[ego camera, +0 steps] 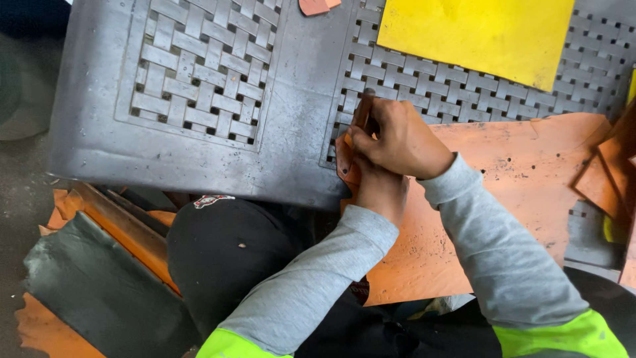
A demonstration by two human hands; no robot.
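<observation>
My two hands meet at the near edge of a grey plastic table (298, 99) with woven-pattern panels. My left hand (379, 189) grips a small orange-brown leather piece (344, 162) from below. My right hand (397, 139) lies over it, fingers closed on the same piece and on a thin dark object (363, 109) that sticks up from the fist; what that object is cannot be made out. A large orange leather sheet (503, 179) lies on the table under my right forearm.
A yellow sheet (483, 33) lies at the table's far right. Small orange offcuts (317, 5) sit at the far edge, more leather pieces (613, 172) at the right. Dark and orange sheets (99, 278) are piled on the floor at the left.
</observation>
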